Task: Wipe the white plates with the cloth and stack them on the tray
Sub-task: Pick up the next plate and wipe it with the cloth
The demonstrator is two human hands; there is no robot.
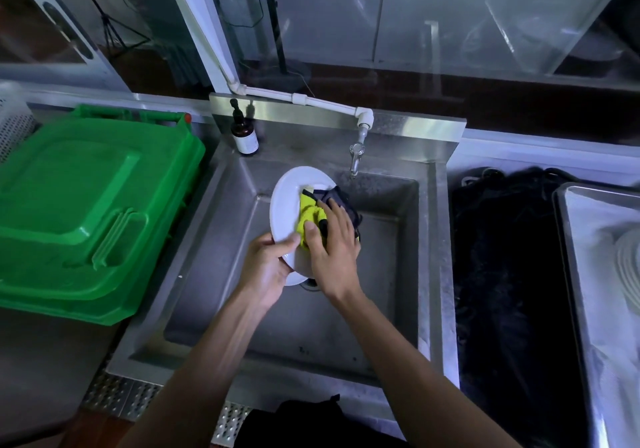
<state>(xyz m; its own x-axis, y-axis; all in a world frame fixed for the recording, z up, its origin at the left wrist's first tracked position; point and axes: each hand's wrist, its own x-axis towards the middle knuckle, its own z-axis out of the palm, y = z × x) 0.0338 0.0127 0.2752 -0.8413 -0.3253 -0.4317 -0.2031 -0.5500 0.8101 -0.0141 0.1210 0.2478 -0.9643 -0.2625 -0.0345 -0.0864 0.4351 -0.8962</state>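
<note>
While left hand (266, 267) grips the tilted plate (289, 205) by its near rim, right hand (334, 243) presses cloth (309, 217) flat just above that grip, fingers straight.

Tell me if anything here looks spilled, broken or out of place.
Nothing stands out. The left hand grips the plate over the sink while the right hand presses the cloth on it.

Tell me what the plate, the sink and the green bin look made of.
Plate: likely glazed ceramic, white and smooth with a soft sheen. Sink: stainless steel, brushed grey with dull reflections and folded edges. Green bin: moulded plastic, glossy, with rounded ribs and highlights.
</note>
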